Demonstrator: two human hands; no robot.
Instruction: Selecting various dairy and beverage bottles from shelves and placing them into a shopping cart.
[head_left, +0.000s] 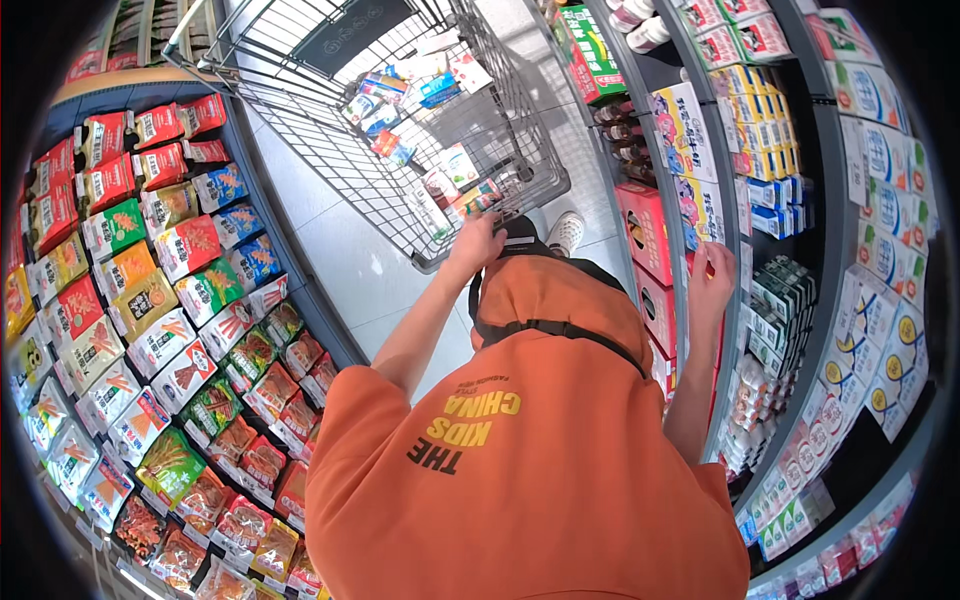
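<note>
My left hand (478, 241) is curled over the near rim of a wire shopping cart (322, 161), just in front of my waist. Close to its fingers, inside the cart, lie a colourful package (478, 196), a white carton (458, 163) and a clear pack with green (429, 214). Farther in, several more packages (386, 86) are scattered over the wire floor, a blue one (440, 90) among them. My right hand (710, 276) is raised beside the shelf front on the right. Its fingers are loosely bent, and nothing shows between them.
Bagged snacks (157, 337) fill a sloping display on the left. Shelves (724, 150) with boxes and cartons (885, 150) line the right, and red boxes (646, 232) stand low there. A white shoe (568, 231) is on the tiled floor (300, 176) by the cart.
</note>
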